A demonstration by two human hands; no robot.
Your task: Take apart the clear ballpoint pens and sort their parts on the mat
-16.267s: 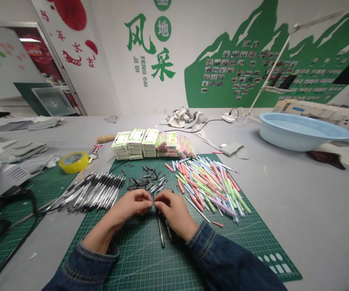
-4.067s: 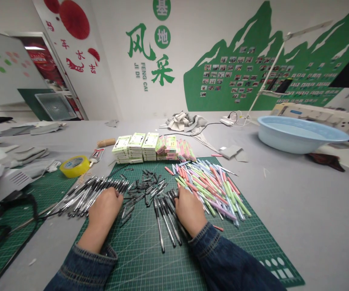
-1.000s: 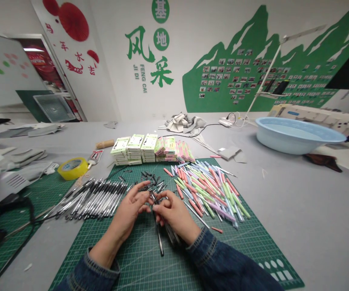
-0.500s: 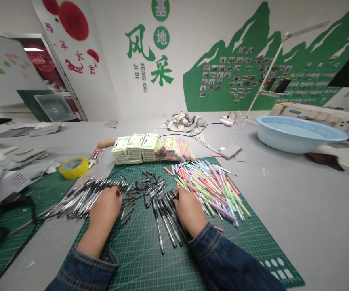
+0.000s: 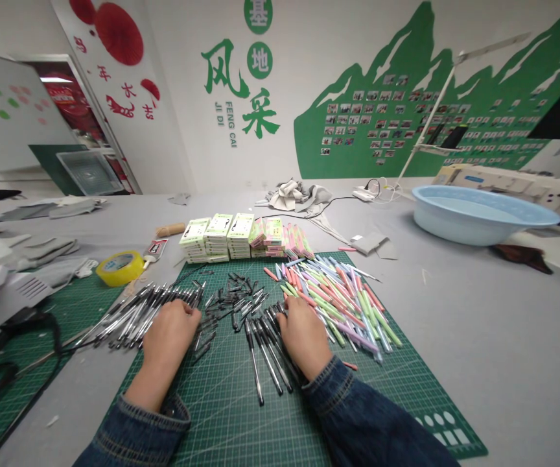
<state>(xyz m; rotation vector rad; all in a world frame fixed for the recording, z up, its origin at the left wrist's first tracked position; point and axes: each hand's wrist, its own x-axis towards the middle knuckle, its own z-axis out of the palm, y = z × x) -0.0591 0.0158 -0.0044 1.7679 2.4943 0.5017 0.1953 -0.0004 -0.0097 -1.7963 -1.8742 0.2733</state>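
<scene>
My left hand (image 5: 170, 332) lies knuckles-up at the right end of a heap of uncapped black pens (image 5: 134, 312), its fingers curled down among them; what they hold is hidden. My right hand (image 5: 302, 334) rests the same way, fingers curled down beside a short row of black pens (image 5: 265, 355) on the green cutting mat (image 5: 241, 421). It sits just left of a pile of pastel pens (image 5: 343, 299). Loose black caps (image 5: 236, 298) are scattered between the two hands. Both wrists wear denim sleeves.
Stacked small boxes (image 5: 221, 237) stand at the mat's far edge. A yellow tape roll (image 5: 119, 267) and a tube (image 5: 153, 249) lie to the left, with cables and a machine (image 5: 2, 292) beyond. A pale blue basin (image 5: 479, 214) sits far right, crumpled cloth (image 5: 294, 193) behind.
One second ago both hands met at the mat's middle over a pen. They have since parted, left to the black pen heap, right to the row of pens, and have barely moved since.
</scene>
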